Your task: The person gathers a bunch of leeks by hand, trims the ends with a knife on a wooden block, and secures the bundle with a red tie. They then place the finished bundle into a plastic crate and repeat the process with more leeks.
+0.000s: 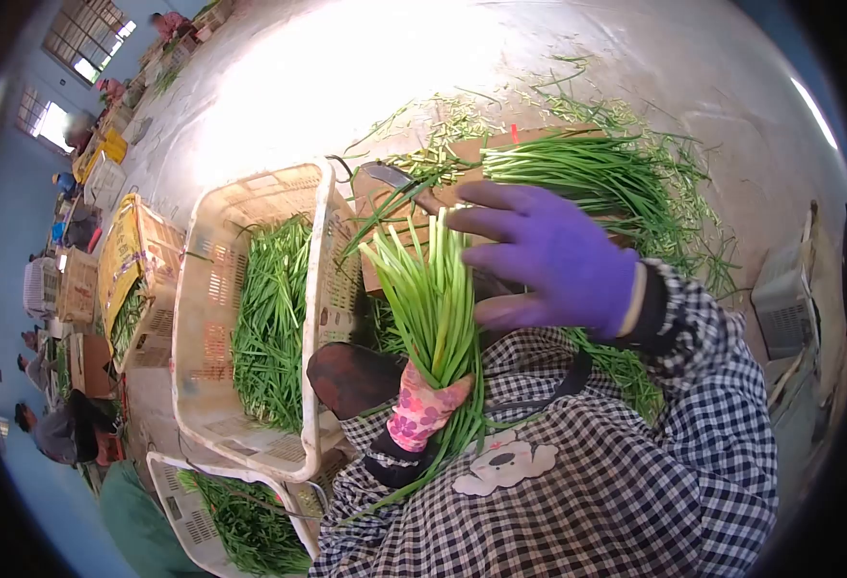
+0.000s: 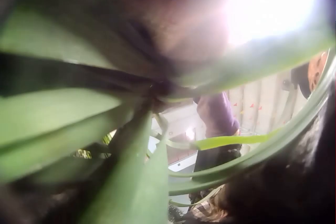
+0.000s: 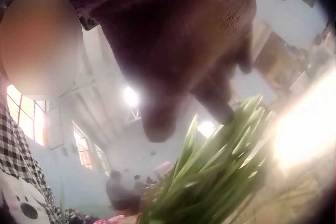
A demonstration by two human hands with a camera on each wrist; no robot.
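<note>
In the head view the left hand (image 1: 423,407), in a pink patterned glove, grips a bunch of long green stalks (image 1: 433,299), pale ends up, leaves hanging over the wrist. The right hand (image 1: 548,260), in a purple glove, is beside the bunch's upper end with fingers spread and holding nothing. In the right wrist view that hand (image 3: 178,56) hangs above the stalks (image 3: 210,171); whether it touches them I cannot tell. Blurred leaves (image 2: 58,124) fill much of the left wrist view. A curved blade (image 1: 390,175) lies behind the bunch.
A pile of stalks (image 1: 587,173) lies on a board beyond the right hand, with cut scraps around it. To the left stand a large crate (image 1: 184,337) holding greens and a smaller crate (image 1: 178,506). A grey crate (image 1: 782,299) is at far right. Several people sit along the left.
</note>
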